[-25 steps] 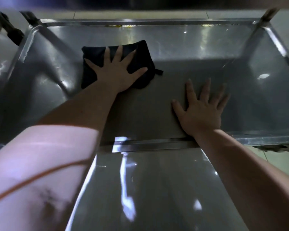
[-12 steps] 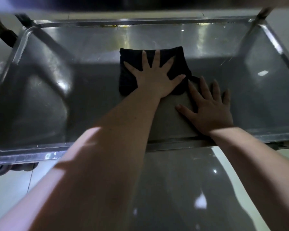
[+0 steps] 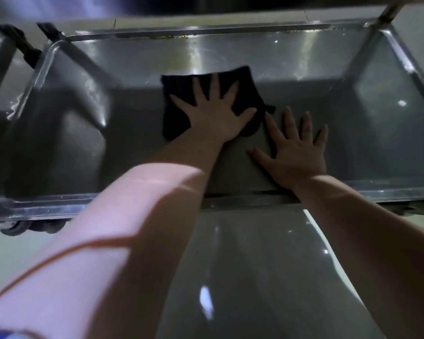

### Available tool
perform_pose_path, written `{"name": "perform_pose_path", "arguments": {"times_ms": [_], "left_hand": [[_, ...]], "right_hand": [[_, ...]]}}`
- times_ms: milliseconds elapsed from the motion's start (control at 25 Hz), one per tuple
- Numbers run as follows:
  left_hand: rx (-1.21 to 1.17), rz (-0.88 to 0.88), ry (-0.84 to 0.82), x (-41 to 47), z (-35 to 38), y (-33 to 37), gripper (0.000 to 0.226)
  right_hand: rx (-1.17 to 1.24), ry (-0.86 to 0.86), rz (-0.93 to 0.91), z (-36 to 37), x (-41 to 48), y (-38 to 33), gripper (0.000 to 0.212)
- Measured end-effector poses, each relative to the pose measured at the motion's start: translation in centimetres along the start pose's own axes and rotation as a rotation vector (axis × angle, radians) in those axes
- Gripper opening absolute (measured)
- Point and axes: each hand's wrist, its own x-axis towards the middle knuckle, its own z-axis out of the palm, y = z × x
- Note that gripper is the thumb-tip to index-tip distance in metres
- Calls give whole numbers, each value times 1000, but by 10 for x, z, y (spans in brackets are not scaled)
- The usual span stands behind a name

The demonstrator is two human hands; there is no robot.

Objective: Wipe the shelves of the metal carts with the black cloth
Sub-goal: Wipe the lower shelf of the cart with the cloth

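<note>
A folded black cloth [image 3: 181, 86] lies in the middle of the lower metal cart shelf [image 3: 353, 133]. My left hand [image 3: 214, 113] presses flat on the cloth with its fingers spread. Just right of it, my right hand [image 3: 294, 148] rests flat on the bare shelf, fingers straight, its fingertips close to the cloth's right edge. Both forearms reach in over the shelf's front rim [image 3: 59, 209].
The shelf has raised rims all round and an upright post at the back right corner [image 3: 387, 13]. A second metal cart [image 3: 0, 69] stands at the left. Wheels [image 3: 17, 227] show under the front left corner. Glossy tiled floor [image 3: 255, 277] lies below.
My left hand slid the cloth from the shelf's left part to the middle, close to my right hand. The right hand stayed flat on the shelf.
</note>
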Motion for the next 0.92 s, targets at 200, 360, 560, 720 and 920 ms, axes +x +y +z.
{"name": "perform_pose_path", "arguments": {"times_ms": [200, 360, 560, 720, 920], "left_hand": [[44, 104, 42, -47, 8, -48, 81], [26, -58, 57, -80, 5, -139, 88], [20, -72, -26, -115, 15, -77, 93], [-6, 66, -61, -139, 22, -34, 91], [-6, -136, -68, -135, 9, -121, 90]], "right_hand": [[44, -7, 7, -2, -2, 6, 88], [22, -11, 13, -1, -1, -1, 86], [-8, -30, 14, 0, -1, -5, 80], [6, -39, 16, -2, -3, 2, 78], [27, -62, 9, -6, -2, -5, 80]]}}
